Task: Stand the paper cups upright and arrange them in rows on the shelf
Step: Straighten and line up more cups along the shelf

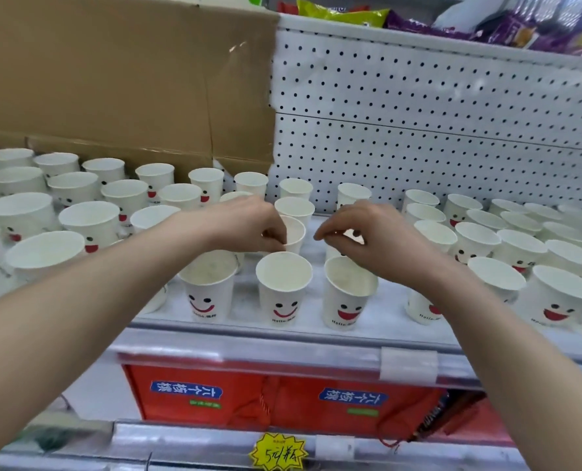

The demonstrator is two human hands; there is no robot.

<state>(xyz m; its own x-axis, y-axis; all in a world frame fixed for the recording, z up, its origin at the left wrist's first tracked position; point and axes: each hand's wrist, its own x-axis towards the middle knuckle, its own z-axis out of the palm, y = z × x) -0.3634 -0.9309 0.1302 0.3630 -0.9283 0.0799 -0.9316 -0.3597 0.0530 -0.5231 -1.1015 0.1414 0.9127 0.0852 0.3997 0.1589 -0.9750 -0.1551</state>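
Many "Hello" paper cups (284, 287); left hand (248, 226) grip pinches one, right hand (361, 232) grip narrow.

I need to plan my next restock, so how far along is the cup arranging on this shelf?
Mostly done: upright paper cups stand in rows on the left and on the right. In hand: the left hand pinches the rim of a middle cup; the right hand reaches over a cup mostly hidden beneath it. Left: the middle rows behind the three front cups have gaps.
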